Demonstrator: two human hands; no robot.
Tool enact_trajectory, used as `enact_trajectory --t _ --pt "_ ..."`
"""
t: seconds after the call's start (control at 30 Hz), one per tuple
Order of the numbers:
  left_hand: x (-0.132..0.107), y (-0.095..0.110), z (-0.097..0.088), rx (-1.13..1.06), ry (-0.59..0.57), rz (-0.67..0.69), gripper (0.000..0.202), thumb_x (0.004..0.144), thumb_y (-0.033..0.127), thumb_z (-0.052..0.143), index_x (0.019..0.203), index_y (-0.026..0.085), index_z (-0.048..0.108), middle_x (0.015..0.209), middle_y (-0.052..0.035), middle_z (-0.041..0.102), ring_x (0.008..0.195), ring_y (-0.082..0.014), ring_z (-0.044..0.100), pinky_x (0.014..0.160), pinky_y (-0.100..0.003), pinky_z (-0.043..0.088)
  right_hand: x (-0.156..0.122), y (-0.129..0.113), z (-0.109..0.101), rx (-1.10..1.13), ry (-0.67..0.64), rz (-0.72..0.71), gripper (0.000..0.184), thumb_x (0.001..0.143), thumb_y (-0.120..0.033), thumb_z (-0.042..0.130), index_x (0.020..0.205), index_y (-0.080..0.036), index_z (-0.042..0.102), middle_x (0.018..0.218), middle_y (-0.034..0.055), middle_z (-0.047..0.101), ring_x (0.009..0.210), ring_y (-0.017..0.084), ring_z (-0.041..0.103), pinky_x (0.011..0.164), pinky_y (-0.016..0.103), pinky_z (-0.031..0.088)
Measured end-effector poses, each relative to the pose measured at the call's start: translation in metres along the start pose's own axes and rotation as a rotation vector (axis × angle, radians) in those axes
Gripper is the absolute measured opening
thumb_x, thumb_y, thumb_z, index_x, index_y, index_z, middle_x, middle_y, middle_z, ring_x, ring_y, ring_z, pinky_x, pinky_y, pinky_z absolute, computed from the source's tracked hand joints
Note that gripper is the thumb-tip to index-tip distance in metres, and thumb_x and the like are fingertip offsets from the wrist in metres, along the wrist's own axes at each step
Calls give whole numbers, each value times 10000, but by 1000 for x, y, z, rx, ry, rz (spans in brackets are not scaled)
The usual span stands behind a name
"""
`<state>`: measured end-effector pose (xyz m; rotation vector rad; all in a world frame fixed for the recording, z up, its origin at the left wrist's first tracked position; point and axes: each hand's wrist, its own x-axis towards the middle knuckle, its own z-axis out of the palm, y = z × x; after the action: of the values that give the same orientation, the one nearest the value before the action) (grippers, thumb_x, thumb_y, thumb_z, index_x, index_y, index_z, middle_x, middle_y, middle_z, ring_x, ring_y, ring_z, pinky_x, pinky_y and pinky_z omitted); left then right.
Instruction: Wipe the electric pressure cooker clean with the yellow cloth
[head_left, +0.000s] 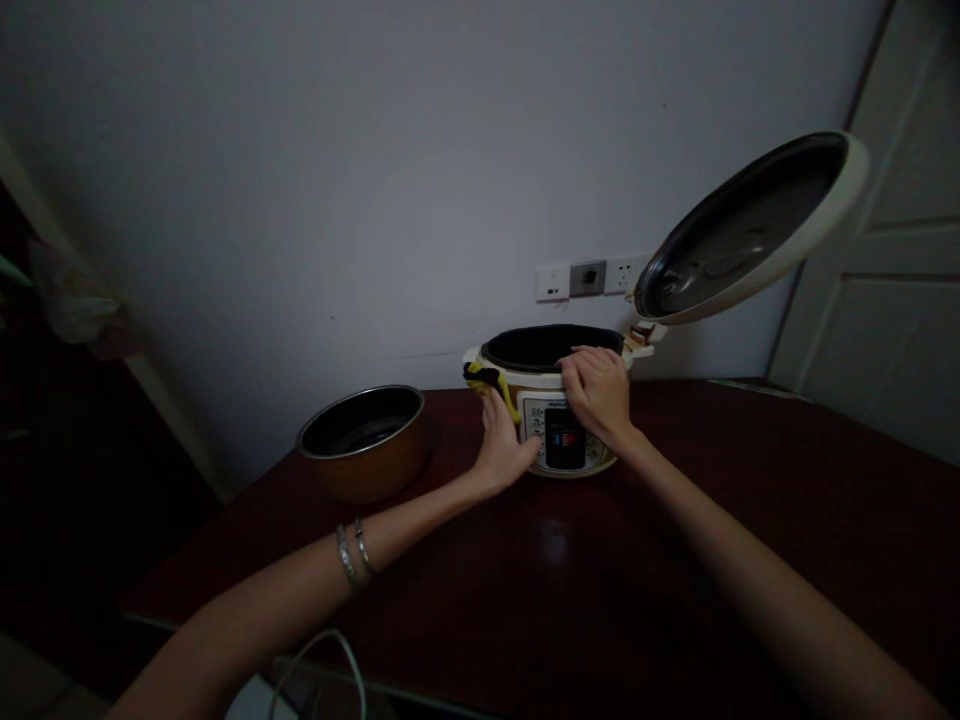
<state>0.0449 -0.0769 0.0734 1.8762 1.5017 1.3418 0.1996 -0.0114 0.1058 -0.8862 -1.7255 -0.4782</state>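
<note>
Pot [365, 442] L of elec. cooker [564, 440] on table [712, 460]; wall sockets [589, 278] behind.

A cream-and-gold electric cooker [564, 440] stands with its hinged lid [750, 228] tilted wide open.

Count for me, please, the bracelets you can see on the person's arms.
2. One silver bracelet sits nearer the left hand, and the other silver bracelet lies beside it, both on the left forearm. Others could be hidden on the arm's far side.

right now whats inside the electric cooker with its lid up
Only a dark inner wall shows inside the electric cooker; the near rim hides its floor, so anything down there can't be seen.
</note>
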Motion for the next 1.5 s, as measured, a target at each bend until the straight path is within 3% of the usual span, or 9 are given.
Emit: enact_trajectory --t 0.2,0.33,0.63,0.77,0.9,1.0,1.1,1.33,1.5 --pt "-42 -26 37 57 -137 -198 1058 590 219 591 1395 -69 -32 1482 -268 -126 1362 -310 -176 1133 -403 -16 0 0 -1 -3 -2 7 331 907 -282 354 751 -197 633 831 74 696 989 234 587 899 406 344" --pt "-49 -28 35 30 -224 -214 1034 632 251 577 1396 -75 -39 1487 -273 -102 1372 -309 -141 1138 -397 33 0 -1 -1 -8 -13 18 325 907 -275 362 751 -192 634 833 74 699 1007 236 585 911 408 340" --pt "-1 9 2 361 27 321 956 673 248 527 1427 57 -29 1506 -192 -146 1360 -315 -191 1124 -514 17 0 0 -1 3 -19 12 321 904 -269 370 753 -182 640 846 80 701 1019 233 584 930 401 333" --pt "-8 -21 12 587 20 426 958 659 220 529 1402 -3 -32 1473 -253 -189 1338 -348 -213 1116 -544 52 0 0 -1 -1 -31 15 331 907 -282 363 768 -182 646 861 86 702 1028 240 578 926 408 335" --pt "-35 -59 24 645 -113 329 932 672 237 520 1377 -65 -10 1461 -310 -131 1329 -370 -187 1113 -547 106 0 0 -1 2 -28 20 331 908 -283 362 756 -187 641 844 80 700 1029 237 579 932 406 332" --pt "-48 -69 25 626 -215 295 923 673 235 515 1378 -64 0 1467 -309 -95 1333 -364 -166 1116 -536 129 0 0 -1 7 -22 22 326 904 -279 368 741 -187 635 830 78 697 1025 234 582 934 400 332" --pt "-42 -55 23 592 -182 271 918 700 253 504 1384 -46 -30 1472 -301 -97 1336 -361 -160 1115 -542 124 0 0 0 5 -19 25 320 900 -281 372 746 -183 635 838 84 699 1031 237 579 935 403 330" --pt "10 3 8 520 96 328 988 678 260 537 1400 16 -90 1466 -252 -218 1318 -355 -242 1106 -564 41 0 0 0 6 -21 24 318 900 -279 366 757 -186 634 846 87 698 1039 246 574 934 417 329" --pt "4 -5 16 463 101 206 1009 651 267 547 1399 -16 -67 1473 -255 -190 1330 -325 -232 1125 -502 5 0 -2 -1 13 -28 30 326 904 -281 357 772 -191 641 852 82 700 1044 246 571 937 423 326"
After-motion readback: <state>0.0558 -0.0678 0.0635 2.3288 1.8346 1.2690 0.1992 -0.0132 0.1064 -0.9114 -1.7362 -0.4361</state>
